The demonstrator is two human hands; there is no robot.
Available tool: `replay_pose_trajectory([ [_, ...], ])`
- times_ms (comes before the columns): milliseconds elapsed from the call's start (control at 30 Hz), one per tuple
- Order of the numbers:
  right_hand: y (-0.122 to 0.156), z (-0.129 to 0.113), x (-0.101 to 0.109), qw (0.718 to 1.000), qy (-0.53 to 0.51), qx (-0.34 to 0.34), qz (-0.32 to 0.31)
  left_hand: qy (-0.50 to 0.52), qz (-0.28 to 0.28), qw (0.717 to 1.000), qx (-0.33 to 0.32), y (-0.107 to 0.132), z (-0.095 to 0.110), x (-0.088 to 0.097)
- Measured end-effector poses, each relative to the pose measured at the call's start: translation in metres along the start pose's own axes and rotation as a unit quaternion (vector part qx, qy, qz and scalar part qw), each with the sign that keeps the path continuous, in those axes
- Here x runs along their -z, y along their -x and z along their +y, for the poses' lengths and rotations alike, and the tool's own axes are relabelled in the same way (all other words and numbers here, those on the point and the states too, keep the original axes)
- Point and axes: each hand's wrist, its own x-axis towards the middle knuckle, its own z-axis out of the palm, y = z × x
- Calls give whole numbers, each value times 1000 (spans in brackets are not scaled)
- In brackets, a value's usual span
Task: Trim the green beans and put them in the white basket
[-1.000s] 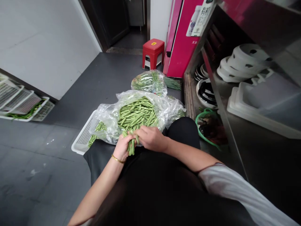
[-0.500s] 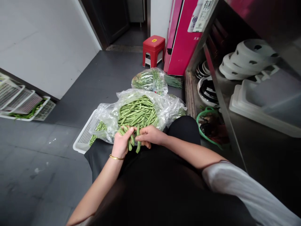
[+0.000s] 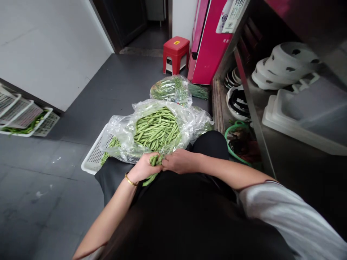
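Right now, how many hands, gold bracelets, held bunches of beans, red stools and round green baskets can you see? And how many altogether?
Hands: 2 (left hand, right hand)
Gold bracelet: 1
Held bunch of green beans: 1
Red stool: 1
Round green basket: 1
Total: 6

- Pink cabinet [image 3: 210, 57], far right: a pale label [image 3: 235, 16] with large dark characters, apparently 有机, their tops cut off by the picture's edge; the smaller lines beneath are too blurred to read.
- Bottle picture [image 3: 224, 17], just left of that label: a round dark mark, illegible.
- Lower on the cabinet: small white characters [image 3: 225, 40], the first 天, the next unclear.
- Red stool [image 3: 176, 50], far middle: a yellow sticker [image 3: 176, 42], its print too small to read.
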Motion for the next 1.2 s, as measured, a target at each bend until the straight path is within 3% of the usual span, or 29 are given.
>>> replay_pose_trajectory([
  [67,1,0,-8,997,-49,52,-16,54,-58,997,12,4,-3,-2],
  [100,-1,1,-13,995,-76,61,1,99,-52,994,13,5,-4,-5],
  [200,-12,4,-25,982,-130,-11,138,251,78,965,3,4,-6,-18],
  [267,-24,8,-28,950,-167,-118,237,314,183,932,-8,-2,-6,-27],
  [333,-37,12,-28,914,-220,-194,281,355,241,903,-12,-9,-7,-31],
  [400,-48,15,-27,902,-260,-217,269,396,254,883,-6,-13,-9,-30],
  [467,-55,13,-28,916,-259,-196,236,445,246,861,9,-12,-11,-23],
  [633,-51,-15,-28,982,-127,23,135,591,221,775,42,2,-12,6],
  [700,-46,-16,-22,993,-91,35,71,618,221,754,28,11,-11,14],
  [767,-47,-2,-14,997,-54,-56,25,621,225,750,28,18,-11,16],
  [833,-57,20,-13,982,6,-190,14,615,213,757,65,23,-12,11],
  [867,-65,30,-14,977,29,-212,8,609,199,763,87,24,-13,7],
  [1000,-96,52,-27,988,48,-146,-23,554,109,817,121,25,-14,-7],
  [1033,-99,52,-27,989,42,-139,-3,536,97,830,121,24,-13,-9],
  [1100,-95,48,-22,986,5,-140,94,513,94,843,129,21,-12,-11],
  [1167,-78,41,-12,956,-86,-150,238,508,104,843,142,13,-10,-12],
  [1200,-67,38,-8,928,-155,-156,301,505,107,844,147,8,-8,-12],
])
